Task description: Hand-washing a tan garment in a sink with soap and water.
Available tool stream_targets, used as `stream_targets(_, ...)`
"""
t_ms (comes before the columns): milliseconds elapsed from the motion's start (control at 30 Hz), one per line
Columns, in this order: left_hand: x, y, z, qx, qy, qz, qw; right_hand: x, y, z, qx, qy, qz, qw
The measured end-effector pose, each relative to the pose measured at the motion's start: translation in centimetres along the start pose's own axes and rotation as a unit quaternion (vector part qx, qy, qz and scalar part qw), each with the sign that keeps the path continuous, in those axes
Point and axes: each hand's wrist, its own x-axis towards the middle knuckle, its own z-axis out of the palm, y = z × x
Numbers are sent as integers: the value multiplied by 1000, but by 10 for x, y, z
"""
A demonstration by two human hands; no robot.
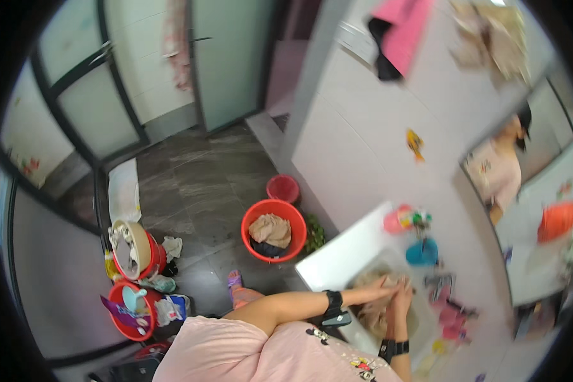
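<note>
Over the white washbasin [321,264], my two hands are close together on a wet-looking beige cloth [374,321]. My left hand [377,291] reaches in from the left, its fingers closed on the cloth. From below comes my right hand [402,298], pressed up against the left one and also closed on a fold. Most of the cloth lies bunched in the bowl beneath my palms. Each wrist wears a black strap; the left one carries a dark box-like device [336,318]. The fingertips are partly hidden and slightly blurred.
A red bucket [247,245] with beige and dark cloths stands on the floor left of the basin, a smaller red bucket [282,188] behind it. Along the counter sit a blue cup [423,253] and pink items [452,321]. More buckets [134,312] stand far left. A mirror [522,184] hangs right.
</note>
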Motion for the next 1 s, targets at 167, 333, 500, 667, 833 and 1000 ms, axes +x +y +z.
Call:
stream_targets(167, 46, -84, 60, -176, 3, -162, 971, 13, 15, -48, -18, 58, 9, 998)
stream_targets(333, 60, -124, 92, -44, 28, -186, 981, 17, 41, -82, 46, 185, -11, 982)
stream_targets(500, 62, -85, 86, -184, 61, -288, 938, 9, 90, -68, -182, 222, -131, 949)
stream_targets(667, 60, -99, 101, -136, 25, -233, 963, 33, 61, -101, 21, 189, 28, 981)
stream_targets(833, 83, -60, 72, -195, 19, -329, 924, 35, 68, -75, -84, 202, -60, 974)
stream_targets(1000, 78, -101, 70, -119, 44, -242, 962, 58, 52, -89, 49, 194, 127, 971)
